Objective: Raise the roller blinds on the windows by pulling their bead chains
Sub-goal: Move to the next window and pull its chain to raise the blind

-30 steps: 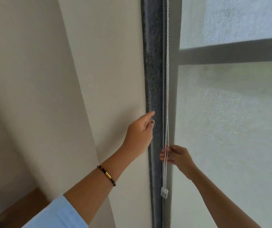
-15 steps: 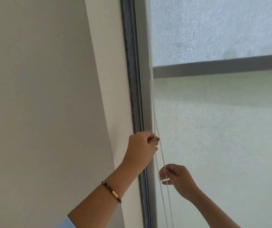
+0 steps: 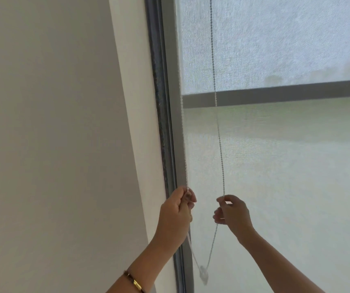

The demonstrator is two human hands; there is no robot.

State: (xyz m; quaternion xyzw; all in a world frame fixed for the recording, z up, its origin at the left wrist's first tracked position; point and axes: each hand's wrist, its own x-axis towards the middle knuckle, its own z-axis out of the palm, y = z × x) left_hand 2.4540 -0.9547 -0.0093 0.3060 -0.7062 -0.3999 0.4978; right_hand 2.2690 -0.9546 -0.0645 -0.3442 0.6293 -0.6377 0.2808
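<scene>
A translucent white woven roller blind [image 3: 286,166] covers the window to the right of a dark grey window frame [image 3: 163,123], with a cream painted wall [image 3: 53,123] on the left. A darker horizontal bar [image 3: 297,94] shows through the fabric across the upper part of the pane.

A thin white bead chain [image 3: 219,134] hangs in front of the blind as a long loop, its long axis running nearly vertical. One strand drops close beside the frame; the other hangs further right, leaning slightly rightward as it descends. Below the hands the two strands slope inward and meet in a V at a small pale plastic connector [image 3: 203,277] at the loop's lowest point.

The left hand [image 3: 176,212] is closed around the frame-side strand, fingers curled in with the chain entering at the top of the fist. A dark beaded bracelet with a gold piece [image 3: 135,282] sits on that wrist. The right hand [image 3: 233,214] pinches the other strand between thumb and fingertips, the remaining fingers loosely curled. The two hands are at about the same height, apart from each other.
</scene>
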